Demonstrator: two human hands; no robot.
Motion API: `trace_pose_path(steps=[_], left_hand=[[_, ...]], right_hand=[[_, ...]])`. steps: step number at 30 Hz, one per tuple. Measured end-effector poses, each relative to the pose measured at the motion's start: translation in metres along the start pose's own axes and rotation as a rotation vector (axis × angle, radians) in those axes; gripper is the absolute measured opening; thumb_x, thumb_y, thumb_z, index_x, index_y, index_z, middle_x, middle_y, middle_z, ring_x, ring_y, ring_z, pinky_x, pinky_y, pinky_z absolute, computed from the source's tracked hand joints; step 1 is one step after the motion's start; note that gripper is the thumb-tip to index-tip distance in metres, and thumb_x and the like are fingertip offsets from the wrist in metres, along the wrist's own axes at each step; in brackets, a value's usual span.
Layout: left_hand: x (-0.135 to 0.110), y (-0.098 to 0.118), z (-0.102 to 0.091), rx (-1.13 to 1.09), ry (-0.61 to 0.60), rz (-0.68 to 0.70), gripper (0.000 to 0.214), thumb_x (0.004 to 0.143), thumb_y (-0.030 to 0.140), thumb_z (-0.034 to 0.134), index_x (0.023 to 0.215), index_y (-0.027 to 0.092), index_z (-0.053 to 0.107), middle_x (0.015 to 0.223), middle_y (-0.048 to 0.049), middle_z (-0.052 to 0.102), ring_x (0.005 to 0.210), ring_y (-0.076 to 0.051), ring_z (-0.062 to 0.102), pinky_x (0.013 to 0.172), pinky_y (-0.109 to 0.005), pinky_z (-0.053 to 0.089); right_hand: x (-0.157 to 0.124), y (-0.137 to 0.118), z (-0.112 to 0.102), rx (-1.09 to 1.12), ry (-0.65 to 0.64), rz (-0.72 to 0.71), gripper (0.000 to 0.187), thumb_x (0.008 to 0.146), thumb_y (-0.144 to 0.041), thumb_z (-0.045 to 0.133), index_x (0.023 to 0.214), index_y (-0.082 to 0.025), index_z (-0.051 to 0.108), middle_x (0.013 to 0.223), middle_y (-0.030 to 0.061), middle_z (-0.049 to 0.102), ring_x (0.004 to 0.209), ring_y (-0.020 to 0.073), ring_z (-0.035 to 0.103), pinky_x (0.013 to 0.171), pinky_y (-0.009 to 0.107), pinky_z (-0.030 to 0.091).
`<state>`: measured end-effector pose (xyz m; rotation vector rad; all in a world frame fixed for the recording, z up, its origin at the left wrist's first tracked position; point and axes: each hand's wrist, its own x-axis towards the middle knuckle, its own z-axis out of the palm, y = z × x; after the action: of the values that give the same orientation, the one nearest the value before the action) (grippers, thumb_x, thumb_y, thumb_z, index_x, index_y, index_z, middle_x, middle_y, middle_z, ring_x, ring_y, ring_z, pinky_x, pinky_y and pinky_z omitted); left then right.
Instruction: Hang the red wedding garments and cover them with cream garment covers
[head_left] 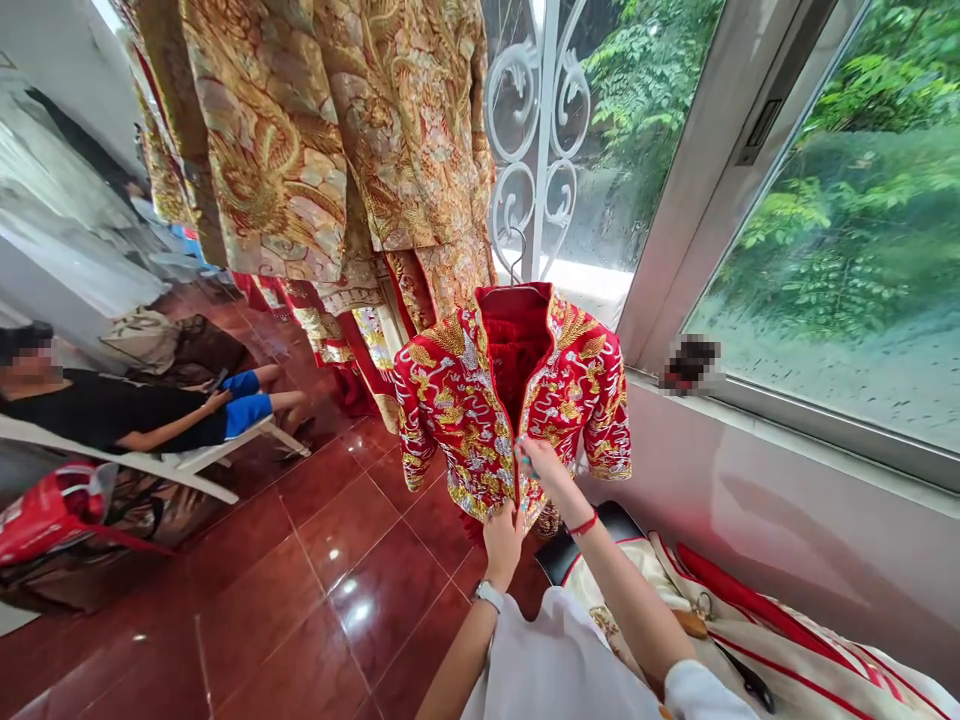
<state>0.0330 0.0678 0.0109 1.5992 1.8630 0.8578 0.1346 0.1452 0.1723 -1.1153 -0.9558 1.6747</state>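
Hanging mid-view, the red embroidered jacket [450, 405], its lower front partly hidden! Left hand [502, 547] pinching the front edge at the jacket's six o'clock; right hand [543, 468] at five, fingers bent at the opening, whether gripping I can't tell. Golden garments [277, 150] at eleven, tops cut off. Out at eight, a red bag [45, 515], cropped, contents hard to make out.

Cloth jacket [480, 410], rough with shiny metallic-looking embroidery [577, 400]; smooth glossy floor tiles [352, 570]; painted metal grille [546, 130]; glass windowpane [862, 300]
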Motion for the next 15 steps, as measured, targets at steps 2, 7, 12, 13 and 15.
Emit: trace_pose_path(steps=[2, 7, 12, 13, 15], left_hand=[[0.004, 0.004, 0.003, -0.012, 0.013, -0.017, 0.02, 0.094, 0.031, 0.05, 0.081, 0.023, 0.063, 0.08, -0.0113, 0.07, 0.08, -0.029, 0.067, 0.077, -0.034, 0.041], [0.012, 0.015, 0.006, -0.187, 0.034, -0.066, 0.02, 0.091, 0.033, 0.055, 0.073, 0.023, 0.057, 0.076, -0.0084, 0.068, 0.077, -0.026, 0.065, 0.075, -0.033, 0.041], [0.039, 0.01, -0.059, -0.437, 0.078, -0.042, 0.021, 0.08, 0.044, 0.065, 0.078, 0.024, 0.062, 0.079, -0.0041, 0.067, 0.072, -0.021, 0.061, 0.073, -0.032, 0.047], [0.051, 0.01, -0.085, -0.466, 0.227, -0.028, 0.022, 0.082, 0.045, 0.063, 0.085, 0.023, 0.064, 0.086, -0.0049, 0.068, 0.076, -0.022, 0.061, 0.075, -0.033, 0.048], [0.085, 0.016, -0.144, -0.487, 0.642, 0.029, 0.026, 0.084, 0.045, 0.06, 0.095, 0.023, 0.064, 0.095, -0.0062, 0.068, 0.084, -0.022, 0.062, 0.082, -0.035, 0.049]], right_hand=[[0.021, -0.049, 0.012, 0.014, -0.004, -0.106, 0.029, 0.078, -0.035, 0.061, 0.059, -0.02, 0.047, 0.05, -0.0078, 0.032, 0.045, 0.0053, 0.02, 0.045, 0.024, 0.017], [0.058, -0.134, 0.037, -0.019, -0.05, -0.309, 0.03, 0.084, -0.039, 0.058, 0.063, -0.02, 0.049, 0.052, -0.0072, 0.035, 0.044, 0.0059, 0.024, 0.044, 0.023, 0.021], [0.062, -0.147, -0.035, -0.36, 0.159, -0.649, 0.038, 0.086, -0.053, 0.057, 0.073, -0.018, 0.062, 0.063, -0.0008, 0.052, 0.055, 0.0108, 0.043, 0.05, 0.024, 0.031], [0.066, -0.148, -0.06, -0.402, 0.33, -0.736, 0.037, 0.087, -0.053, 0.057, 0.078, -0.018, 0.065, 0.069, 0.0011, 0.057, 0.061, 0.0129, 0.048, 0.055, 0.025, 0.037], [0.077, -0.151, -0.108, -0.499, 0.61, -0.868, 0.035, 0.086, -0.051, 0.06, 0.097, -0.019, 0.069, 0.088, 0.0059, 0.067, 0.079, 0.0186, 0.058, 0.071, 0.031, 0.048]])
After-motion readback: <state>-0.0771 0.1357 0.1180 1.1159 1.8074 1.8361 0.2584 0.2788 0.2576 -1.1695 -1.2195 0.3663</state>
